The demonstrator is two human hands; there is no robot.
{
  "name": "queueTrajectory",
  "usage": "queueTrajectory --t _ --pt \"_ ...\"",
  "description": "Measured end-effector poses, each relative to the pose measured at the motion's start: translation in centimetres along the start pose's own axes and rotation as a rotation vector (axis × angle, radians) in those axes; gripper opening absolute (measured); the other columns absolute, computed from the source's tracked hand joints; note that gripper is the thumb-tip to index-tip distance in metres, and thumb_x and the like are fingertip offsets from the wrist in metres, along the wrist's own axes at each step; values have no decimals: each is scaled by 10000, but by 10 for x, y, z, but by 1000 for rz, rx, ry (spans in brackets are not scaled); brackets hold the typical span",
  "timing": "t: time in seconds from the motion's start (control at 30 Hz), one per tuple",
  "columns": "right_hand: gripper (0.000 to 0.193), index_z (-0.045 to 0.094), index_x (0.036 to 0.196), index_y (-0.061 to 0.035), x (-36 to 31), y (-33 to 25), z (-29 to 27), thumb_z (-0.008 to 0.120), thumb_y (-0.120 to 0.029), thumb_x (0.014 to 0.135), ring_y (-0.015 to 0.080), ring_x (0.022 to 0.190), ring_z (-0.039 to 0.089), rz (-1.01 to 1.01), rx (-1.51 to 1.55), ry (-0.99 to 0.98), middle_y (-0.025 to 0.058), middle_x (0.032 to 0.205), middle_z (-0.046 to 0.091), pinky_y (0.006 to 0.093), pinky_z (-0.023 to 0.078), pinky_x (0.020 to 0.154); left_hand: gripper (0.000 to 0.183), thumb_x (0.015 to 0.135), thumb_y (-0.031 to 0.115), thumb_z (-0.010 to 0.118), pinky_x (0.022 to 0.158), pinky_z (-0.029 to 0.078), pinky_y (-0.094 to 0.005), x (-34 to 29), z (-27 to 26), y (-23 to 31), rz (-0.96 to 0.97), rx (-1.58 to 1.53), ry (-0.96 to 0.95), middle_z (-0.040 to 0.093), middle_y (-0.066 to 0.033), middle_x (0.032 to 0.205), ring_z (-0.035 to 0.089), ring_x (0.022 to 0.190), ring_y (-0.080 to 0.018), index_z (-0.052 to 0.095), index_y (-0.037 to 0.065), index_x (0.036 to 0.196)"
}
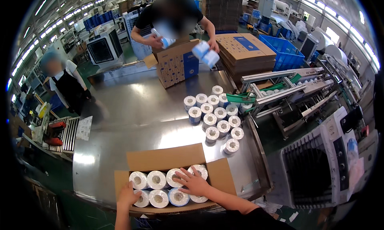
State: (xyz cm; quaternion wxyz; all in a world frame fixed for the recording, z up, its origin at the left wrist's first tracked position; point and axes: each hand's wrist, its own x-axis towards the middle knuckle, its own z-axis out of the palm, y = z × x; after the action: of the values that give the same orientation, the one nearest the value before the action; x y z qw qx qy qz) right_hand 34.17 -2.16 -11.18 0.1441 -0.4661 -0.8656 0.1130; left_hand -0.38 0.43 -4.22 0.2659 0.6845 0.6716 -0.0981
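Observation:
In front of me an open cardboard box (165,158), its flaps spread, holds two rows of wrapped paper rolls (156,179) standing on end. My right hand (194,183) lies over the rolls at the right part of the box, fingers spread and touching their tops. At the box's left side is my left hand (127,195), its thumb apart from its fingers and resting by the corner roll. It looks open, though the box wall and rolls partly hide the fingertips. Several more paper rolls (210,119) stand grouped on the metal table (132,130), beyond the box to the right.
Across the table a co-worker holds blue-and-white rolls (206,54) over another carton (176,68). Flattened cartons (246,50) are stacked beside a blue crate (282,52). A conveyor (288,86) with green guides meets the table's right side. Another person stands at the left.

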Motion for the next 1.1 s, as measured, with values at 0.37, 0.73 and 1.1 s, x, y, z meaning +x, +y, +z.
queueTrajectory --t 0.37,0.73,1.1 --pt "532 534 1334 -199 -1 3 3 557 -491 889 239 1391 329 -31 47 107 32 1450 436 577 190 1120 450 923 277 604 921 474 -337 -63 18 136 334 -937 -46 643 -140 1168 613 1059 -215 560 -2 1273" --pt "503 581 1278 -123 -4 9 4 559 -455 902 270 1367 359 -36 51 117 57 1434 456 566 196 1124 553 811 469 668 947 429 -437 -31 79 125 267 -175 101 633 -194 1054 561 1020 -388 642 59 1181" --pt "444 567 1264 -110 -19 15 12 598 -351 894 265 1356 379 -50 72 158 58 1415 476 565 233 1109 453 862 360 654 905 474 -381 -32 34 99 195 -434 -215 647 -193 1113 614 1053 -315 633 45 1187"
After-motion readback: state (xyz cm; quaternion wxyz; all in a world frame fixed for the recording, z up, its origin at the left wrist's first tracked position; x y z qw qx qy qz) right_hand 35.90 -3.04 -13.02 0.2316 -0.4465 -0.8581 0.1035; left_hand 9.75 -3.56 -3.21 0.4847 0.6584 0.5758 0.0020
